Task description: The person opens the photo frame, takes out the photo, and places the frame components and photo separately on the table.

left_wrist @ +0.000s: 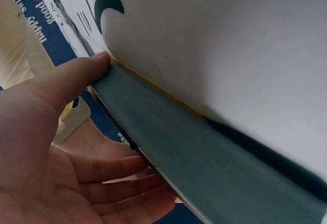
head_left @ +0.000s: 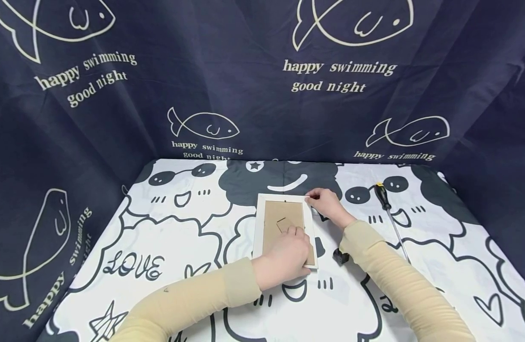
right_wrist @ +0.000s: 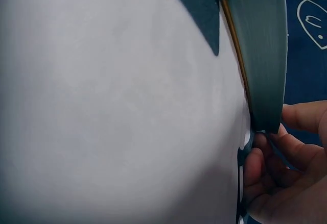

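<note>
A white picture frame [head_left: 259, 230] lies back side up on the patterned cloth, its brown backing board [head_left: 273, 235] showing. Over the lower right part of it is my left hand [head_left: 288, 254], the fingers across the backing. In the left wrist view the thumb [left_wrist: 97, 67] presses on the frame's side edge [left_wrist: 163, 114], while the other fingers reach over the back. At the upper right corner, my right hand [head_left: 328, 205] pinches the frame; the right wrist view shows fingertips [right_wrist: 294, 116] at the end of its side [right_wrist: 258, 66].
Right of the frame lies a screwdriver [head_left: 382, 195] with a black and yellow handle and a long shaft, partly behind the right sleeve. A small black object [head_left: 341, 257] sits by the right forearm. Dark blue fish-print curtains [head_left: 262, 71] stand around the table.
</note>
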